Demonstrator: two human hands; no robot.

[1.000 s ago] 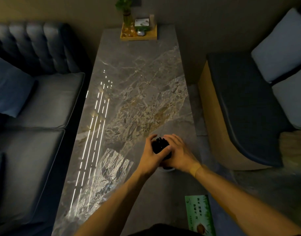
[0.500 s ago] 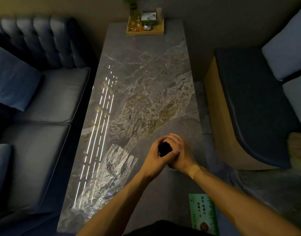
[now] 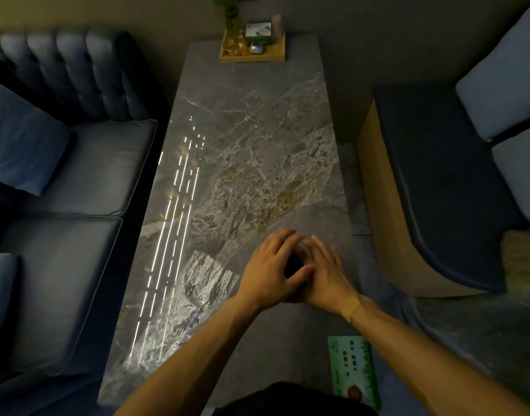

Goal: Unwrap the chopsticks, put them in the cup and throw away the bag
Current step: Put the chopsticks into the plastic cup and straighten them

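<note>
A second ago both hands were wrapped tight around a dark cup with dark sticks poking out of the top. Now the left hand [image 3: 271, 273] and right hand [image 3: 323, 274] have loosened, and their fingers are spread and long. The cup [image 3: 293, 265] sits between the palms on the table [image 3: 251, 121], mostly hidden. I think the chopsticks are inside it. No bag shows, so I cannot tell where it is.

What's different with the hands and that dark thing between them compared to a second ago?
Both hands, left hand and right hand, have spread their fingers and closed over the dark object, which now barely shows. They stay together over the same spot on the table; the green packet lies untouched.
</note>
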